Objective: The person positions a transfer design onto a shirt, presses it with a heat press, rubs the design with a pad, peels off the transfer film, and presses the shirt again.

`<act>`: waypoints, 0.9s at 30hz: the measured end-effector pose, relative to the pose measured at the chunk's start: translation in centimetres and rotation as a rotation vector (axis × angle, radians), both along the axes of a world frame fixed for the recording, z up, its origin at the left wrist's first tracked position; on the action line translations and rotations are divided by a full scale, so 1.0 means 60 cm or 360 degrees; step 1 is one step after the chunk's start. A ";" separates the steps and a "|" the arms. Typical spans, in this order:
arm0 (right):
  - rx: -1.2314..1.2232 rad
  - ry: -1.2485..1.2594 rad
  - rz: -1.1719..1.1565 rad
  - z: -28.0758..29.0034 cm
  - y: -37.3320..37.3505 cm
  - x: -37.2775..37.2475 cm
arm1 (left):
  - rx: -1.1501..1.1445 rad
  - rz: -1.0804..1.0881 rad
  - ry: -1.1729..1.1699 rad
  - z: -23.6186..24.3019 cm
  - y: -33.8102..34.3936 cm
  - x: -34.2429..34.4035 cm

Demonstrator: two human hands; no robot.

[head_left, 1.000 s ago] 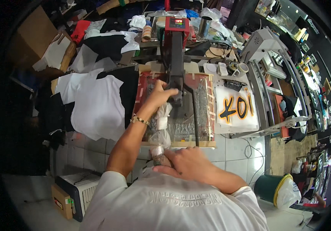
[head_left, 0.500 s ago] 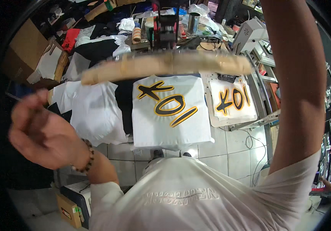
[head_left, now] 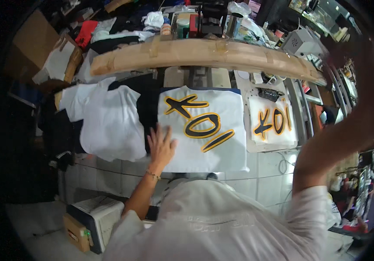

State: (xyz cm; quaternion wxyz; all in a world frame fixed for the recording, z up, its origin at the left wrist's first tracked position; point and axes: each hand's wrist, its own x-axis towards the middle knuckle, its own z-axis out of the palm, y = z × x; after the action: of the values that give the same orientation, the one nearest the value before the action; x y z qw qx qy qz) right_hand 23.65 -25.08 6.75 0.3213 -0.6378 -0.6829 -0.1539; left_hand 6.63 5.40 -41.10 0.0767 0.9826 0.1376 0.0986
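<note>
The surface (head_left: 256, 172) is a white tiled bench whose front edge runs across the middle of the view; a strip of bare tile lies between that edge and the printed shirt. A long brown board (head_left: 204, 54) spans the upper part of the view, raised above the work area. The right arm reaches up to its right end; the right hand is blurred at the rim of the view, so its grip cannot be determined.

Directly below the board lies one white shirt (head_left: 206, 130), spread flat, bearing a black print with a yellow outline. The left hand (head_left: 161, 145) rests on the lower left edge of this shirt, fingers spread and palm down, gripping nothing.

To the right, apart from the shirt, lies one smaller white panel (head_left: 274, 124) with the same kind of print. To the left, a loose pile of plain white shirts (head_left: 108, 122) overhangs the front edge.

Printed items: two. Clutter fills the room beyond the board.
</note>
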 end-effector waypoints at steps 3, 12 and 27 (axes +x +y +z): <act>-0.0763 0.1019 -0.0195 -0.251 0.003 -0.030 | -0.0089 -0.0051 -0.0282 0.012 -0.002 0.076; -0.0633 0.0248 -0.0964 -0.790 0.112 -0.004 | 0.0063 -0.0471 -0.0300 -0.010 0.048 0.239; -0.0337 0.1771 -0.1627 -0.793 0.000 0.307 | -0.0662 0.0070 -0.0335 0.020 0.236 0.288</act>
State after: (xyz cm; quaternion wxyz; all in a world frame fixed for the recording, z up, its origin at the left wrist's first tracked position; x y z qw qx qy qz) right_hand 42.06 -25.08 -40.83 0.4439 -0.8856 -0.0513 0.1269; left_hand 23.91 19.58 -39.87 0.2893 0.9267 0.1674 0.1718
